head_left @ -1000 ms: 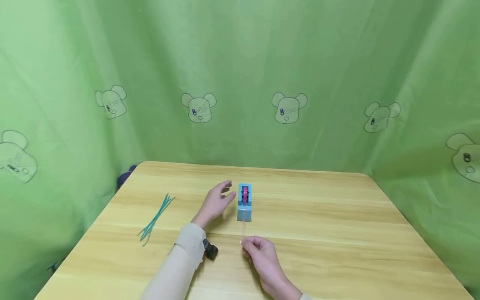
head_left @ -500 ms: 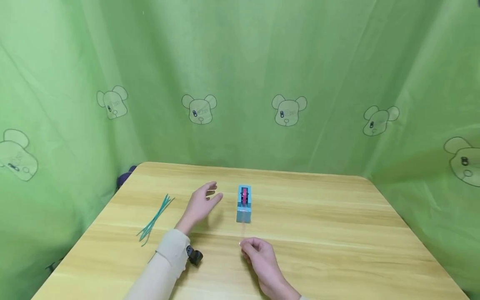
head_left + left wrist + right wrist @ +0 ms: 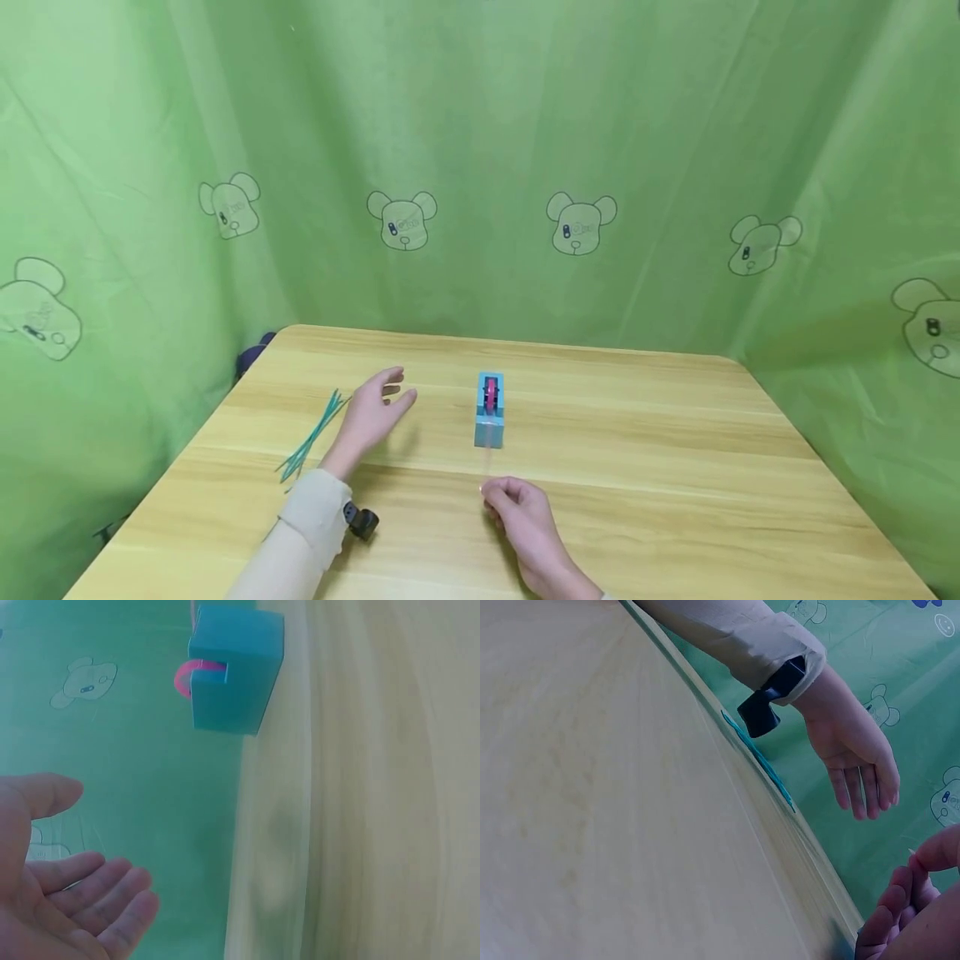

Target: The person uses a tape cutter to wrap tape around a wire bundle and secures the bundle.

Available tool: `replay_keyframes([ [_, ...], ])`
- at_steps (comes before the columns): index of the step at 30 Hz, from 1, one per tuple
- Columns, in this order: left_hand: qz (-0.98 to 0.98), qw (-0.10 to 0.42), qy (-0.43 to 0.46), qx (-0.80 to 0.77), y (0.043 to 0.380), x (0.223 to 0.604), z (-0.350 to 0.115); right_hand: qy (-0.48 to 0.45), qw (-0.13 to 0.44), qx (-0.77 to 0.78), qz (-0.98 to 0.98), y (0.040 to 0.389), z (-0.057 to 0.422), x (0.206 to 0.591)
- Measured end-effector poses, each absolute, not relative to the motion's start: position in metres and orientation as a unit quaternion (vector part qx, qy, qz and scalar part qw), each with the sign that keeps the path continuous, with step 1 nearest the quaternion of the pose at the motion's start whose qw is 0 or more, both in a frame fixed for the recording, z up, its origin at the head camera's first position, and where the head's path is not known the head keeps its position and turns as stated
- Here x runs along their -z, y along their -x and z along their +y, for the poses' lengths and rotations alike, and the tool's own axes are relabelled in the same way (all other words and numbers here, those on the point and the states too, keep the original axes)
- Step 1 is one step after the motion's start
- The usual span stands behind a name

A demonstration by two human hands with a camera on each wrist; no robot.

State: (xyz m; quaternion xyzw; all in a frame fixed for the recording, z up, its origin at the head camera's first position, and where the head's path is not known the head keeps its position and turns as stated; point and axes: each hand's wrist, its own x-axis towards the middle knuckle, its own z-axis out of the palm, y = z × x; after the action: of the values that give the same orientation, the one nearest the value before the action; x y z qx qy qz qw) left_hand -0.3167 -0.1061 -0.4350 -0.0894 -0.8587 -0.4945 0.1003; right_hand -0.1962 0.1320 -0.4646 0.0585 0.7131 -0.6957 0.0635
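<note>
A blue tape dispenser (image 3: 489, 433) with a pink roll (image 3: 491, 395) stands mid-table; the left wrist view also shows the dispenser (image 3: 236, 667) and part of its pink core. A strip of clear tape (image 3: 488, 461) runs from its front edge toward me. My right hand (image 3: 523, 521) pinches the strip's end between thumb and index finger, the pinch also showing at the lower right of the right wrist view. My left hand (image 3: 372, 417) hovers left of the dispenser, apart from it, fingers loosely spread and holding nothing; its palm shows in the left wrist view.
Several thin teal strips (image 3: 311, 437) lie crossed in a bundle on the wooden table (image 3: 637, 467), just left of my left forearm. A black wrist camera (image 3: 362, 521) sticks out from the left sleeve. Green curtains (image 3: 487, 125) with bear-face prints surround the table.
My left hand has moved left, away from the dispenser and toward the teal strips. The right hand stays in place, still pinching the tape end.
</note>
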Motion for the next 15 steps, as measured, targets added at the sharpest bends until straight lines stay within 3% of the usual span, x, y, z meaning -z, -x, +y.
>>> replay_keyframes([
  [15,-0.87,0.107,0.069,0.476,0.307,0.439,-0.143,-0.052,0.068,0.698,0.711,0.196,0.134,0.465],
])
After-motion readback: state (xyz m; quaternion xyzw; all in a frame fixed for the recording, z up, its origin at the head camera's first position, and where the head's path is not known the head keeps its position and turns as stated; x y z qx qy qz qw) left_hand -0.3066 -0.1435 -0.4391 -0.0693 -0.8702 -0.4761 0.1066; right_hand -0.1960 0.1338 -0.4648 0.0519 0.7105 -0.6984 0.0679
